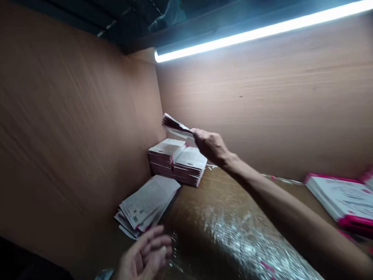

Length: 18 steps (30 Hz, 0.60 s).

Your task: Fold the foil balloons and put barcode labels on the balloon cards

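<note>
My right hand (211, 146) is closed on a thin bundle of flat printed pieces (177, 126), held tilted above two neat stacks. The left stack (167, 153) and the right stack (189, 164) stand side by side in the corner. In front of them lies a loose, fanned pile of white printed pieces (148, 200) against the left wall. Just below that pile is my left hand (144, 256), palm turned up and fingers slightly curled, with nothing in it.
Wooden panels (264, 100) rise at the left and back, under a bright tube light (262, 30). Pink-edged white stacks (350, 195) lie at the right. Crinkled clear plastic (247, 236) covers the brown surface in front.
</note>
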{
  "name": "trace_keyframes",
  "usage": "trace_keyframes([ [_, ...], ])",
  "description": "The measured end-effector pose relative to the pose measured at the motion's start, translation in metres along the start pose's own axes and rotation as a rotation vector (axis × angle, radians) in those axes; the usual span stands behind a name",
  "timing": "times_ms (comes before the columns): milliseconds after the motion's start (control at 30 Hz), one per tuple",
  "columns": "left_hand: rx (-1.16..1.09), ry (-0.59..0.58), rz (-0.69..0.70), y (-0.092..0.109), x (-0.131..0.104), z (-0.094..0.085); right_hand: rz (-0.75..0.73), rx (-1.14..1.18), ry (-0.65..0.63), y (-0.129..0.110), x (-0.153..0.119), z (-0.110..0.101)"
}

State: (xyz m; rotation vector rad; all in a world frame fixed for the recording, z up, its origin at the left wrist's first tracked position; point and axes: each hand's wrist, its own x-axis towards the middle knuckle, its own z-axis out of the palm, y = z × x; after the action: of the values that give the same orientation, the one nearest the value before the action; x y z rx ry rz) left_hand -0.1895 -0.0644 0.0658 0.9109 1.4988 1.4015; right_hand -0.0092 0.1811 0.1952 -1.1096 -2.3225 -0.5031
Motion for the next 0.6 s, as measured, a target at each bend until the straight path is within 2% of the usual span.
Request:
trace_keyframes([
  [67, 0.083, 0.046, 0.178, 0.009, 0.011, 0.016, -0.037, 0.09, -0.001, 0.021, -0.049, -0.042],
  [100, 0.154, 0.064, 0.255, 0.013, 0.016, 0.027, -0.069, 0.169, -0.053, 0.029, -0.075, -0.063],
  [167, 0.287, 0.043, 0.362, 0.016, 0.022, 0.053, -0.124, 0.354, -0.235, 0.038, -0.128, -0.095],
  [200, 0.312, -0.021, 0.409, 0.015, 0.022, 0.067, -0.142, 0.433, -0.338, 0.04, -0.154, -0.106],
  [267, 0.27, -0.273, 0.454, 0.008, 0.019, 0.093, -0.125, 0.538, -0.474, 0.039, -0.2, -0.117],
  [333, 0.153, -0.57, 0.425, -0.004, 0.012, 0.112, -0.021, 0.619, -0.453, 0.037, -0.24, -0.114],
  [367, 0.105, -0.668, 0.394, -0.01, 0.008, 0.118, 0.07, 0.686, -0.385, 0.035, -0.258, -0.109],
  [400, 0.077, -0.718, 0.368, -0.016, 0.005, 0.122, 0.174, 0.765, -0.294, 0.034, -0.274, -0.101],
  [500, 0.101, -0.697, 0.374, -0.025, 0.0, 0.128, 0.454, 0.971, -0.066, 0.026, -0.314, -0.067],
  [600, 0.161, -0.718, 0.362, -0.024, -0.003, 0.135, 0.599, 1.083, -0.017, 0.012, -0.335, -0.032],
])
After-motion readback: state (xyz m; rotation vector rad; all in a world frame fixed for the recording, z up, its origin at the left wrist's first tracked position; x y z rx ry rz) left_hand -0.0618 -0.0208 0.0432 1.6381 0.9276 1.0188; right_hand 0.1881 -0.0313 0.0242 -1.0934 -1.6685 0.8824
